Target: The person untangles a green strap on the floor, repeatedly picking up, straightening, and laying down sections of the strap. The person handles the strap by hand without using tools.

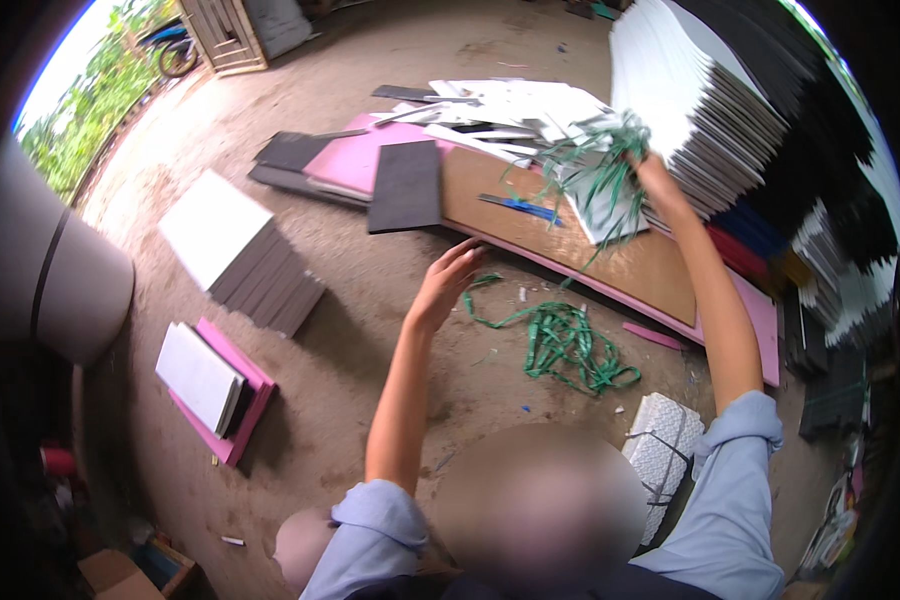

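Note:
My right hand (650, 172) reaches out over the far right end of the work boards, closed on a bunch of green plastic straps (610, 160) whose loose ends hang and fan out. My left hand (443, 287) holds nothing, its fingers stretched out at the near edge of a brown board (590, 250). On that board lies a blue utility knife (520, 208), beside a dark foam square (406, 187). A tangle of green strap (568, 350) rests on the floor between my arms. Below the hanging straps, a white sheet (602, 205) is partly covered.
White offcuts (530, 105) are heaped behind the board. Tall stacks of white sheets (705, 110) rise at the far right. To the left stand a block of stacked sheets (260, 260) and a smaller pink and white pile (210, 385). A strapped white bundle (660, 450) lies near my right forearm.

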`<action>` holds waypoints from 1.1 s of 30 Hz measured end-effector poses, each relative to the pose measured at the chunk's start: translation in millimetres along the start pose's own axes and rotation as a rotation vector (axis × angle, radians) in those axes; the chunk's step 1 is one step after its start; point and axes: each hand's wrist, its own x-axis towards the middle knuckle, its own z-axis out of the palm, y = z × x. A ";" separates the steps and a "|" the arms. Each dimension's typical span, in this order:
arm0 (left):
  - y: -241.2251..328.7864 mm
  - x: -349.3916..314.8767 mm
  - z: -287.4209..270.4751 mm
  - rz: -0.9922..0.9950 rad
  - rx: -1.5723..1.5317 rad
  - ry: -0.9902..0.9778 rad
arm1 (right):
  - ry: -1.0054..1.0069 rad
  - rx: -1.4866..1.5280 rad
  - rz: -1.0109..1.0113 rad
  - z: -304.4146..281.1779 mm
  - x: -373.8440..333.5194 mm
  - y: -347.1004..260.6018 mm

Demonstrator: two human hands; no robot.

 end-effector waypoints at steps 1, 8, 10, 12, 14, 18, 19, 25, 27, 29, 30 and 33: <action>-8.9 -0.9 -3.2 -0.034 0.078 0.056 | 0.226 0.092 -0.069 -14.0 7.7 2.4; -81.8 11.9 -11.1 -0.213 0.334 0.244 | 0.627 -0.410 -0.127 -81.0 21.0 139.9; -95.2 7.2 -6.7 -0.243 0.422 0.283 | 0.219 -0.442 0.196 -73.1 3.4 201.7; -113.3 16.9 -1.2 -0.227 0.576 0.260 | 0.034 -0.209 0.410 -85.5 -17.0 278.1; -126.0 10.5 -15.0 -0.179 0.717 0.290 | -0.190 -0.086 0.565 -63.9 -31.0 296.0; -172.7 13.6 0.8 0.149 1.451 0.200 | -0.324 -0.112 0.468 -87.8 -46.4 298.9; -181.2 15.0 5.1 0.169 1.487 0.223 | -0.374 -0.089 0.397 -97.4 -51.2 291.9; -198.6 22.8 9.1 0.104 1.773 0.354 | 0.127 -0.636 -0.018 -30.8 -92.1 194.4; -196.5 28.8 9.4 0.197 1.618 0.314 | -0.221 -0.223 -0.101 25.1 -105.6 181.2; -176.0 28.2 3.6 0.022 1.304 0.170 | -0.468 -0.154 -0.253 86.6 -123.0 162.9; -161.7 28.8 28.0 0.082 1.366 0.180 | -0.484 -0.290 -0.374 103.9 -130.2 157.3; -112.2 13.8 44.9 0.137 1.381 0.166 | -0.829 0.119 -0.089 139.1 -134.5 153.7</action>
